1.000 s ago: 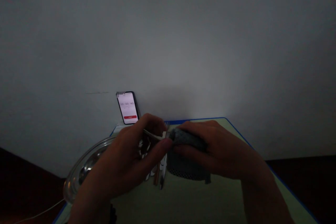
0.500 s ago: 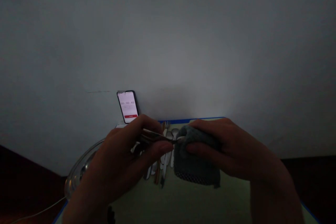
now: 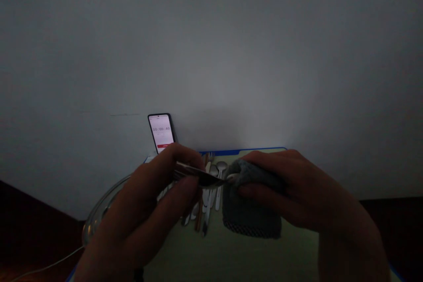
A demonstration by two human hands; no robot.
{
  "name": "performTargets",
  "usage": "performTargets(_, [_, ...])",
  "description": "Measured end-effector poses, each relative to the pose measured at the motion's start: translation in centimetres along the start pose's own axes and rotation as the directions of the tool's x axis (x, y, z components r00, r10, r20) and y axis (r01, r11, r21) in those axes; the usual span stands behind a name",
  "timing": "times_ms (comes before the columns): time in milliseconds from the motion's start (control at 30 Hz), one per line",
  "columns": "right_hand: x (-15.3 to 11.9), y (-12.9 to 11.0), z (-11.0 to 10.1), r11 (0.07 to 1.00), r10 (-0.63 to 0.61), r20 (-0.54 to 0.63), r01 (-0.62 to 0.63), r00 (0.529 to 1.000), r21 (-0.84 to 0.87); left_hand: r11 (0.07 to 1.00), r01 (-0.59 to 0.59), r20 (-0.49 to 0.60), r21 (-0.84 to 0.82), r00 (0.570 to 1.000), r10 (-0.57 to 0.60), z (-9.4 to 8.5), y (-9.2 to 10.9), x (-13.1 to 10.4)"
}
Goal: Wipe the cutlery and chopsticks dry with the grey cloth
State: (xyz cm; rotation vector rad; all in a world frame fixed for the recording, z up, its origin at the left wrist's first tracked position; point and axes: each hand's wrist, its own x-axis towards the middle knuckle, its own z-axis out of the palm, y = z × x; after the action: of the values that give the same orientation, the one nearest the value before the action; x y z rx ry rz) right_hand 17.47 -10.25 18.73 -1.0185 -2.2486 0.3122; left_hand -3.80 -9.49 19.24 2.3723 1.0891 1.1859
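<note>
In dim light before a plain grey wall [image 3: 231, 61], we hold a slim, shiny metal utensil [image 3: 211, 179] level above the pale green table [image 3: 238, 257] with the blue rim, between our two bare hands. Our left hand [image 3: 148, 211] has its thumb and fingers clamped on the utensil's broad left end, which looks like a fork's head, though the gloom keeps us from being certain. Our right hand [image 3: 291, 185] is closed on a grey-green cloth [image 3: 253, 216] with a dark checked border, pinching a fold of it around the utensil's right end; the rest of the cloth hangs down toward the near side. The two hands are apart, joined only by the utensil and cloth. Beneath and between them, on the table, we see a row of cutlery: two silver metal spoons [image 3: 221, 166] with their bowls toward the far edge, a silver metal fork [image 3: 211, 156] with its tines at that edge, and brown wooden chopsticks [image 3: 198, 218]. At far left, a black-edged smartphone [image 3: 161, 130] leans upright by the wall, showing timer digits and a red button. A round, glossy, clear-rimmed vessel [image 3: 95, 218] stands at left, partly hidden behind our left forearm, near a thin white cable [image 3: 49, 265].
</note>
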Motion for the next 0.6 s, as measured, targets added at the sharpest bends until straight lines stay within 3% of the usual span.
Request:
performTargets(133, [0.0, 0.0, 0.0, 1.0, -0.014, -0.023, 0.014, 1.0, -0.011, 0.986, -0.054, 0.01, -0.156, 0.998, 0.057, -0.2, -0.5, 0.3])
performTargets(267, [-0.1, 0.1, -0.1, 1.0, -0.005, -0.021, 0.005, 1.0, -0.01, 0.988, -0.05, -0.107, -0.147, 0.994, 0.034, -0.1, -1.0, 0.1])
performTargets(600, [-0.1, 0.0, -0.2, 1.0, 0.005, -0.048, -0.004, 0.999, 0.023, 0.958, -0.023, -0.304, -0.286, 0.95, -0.068, 1.1, 0.4, -0.1])
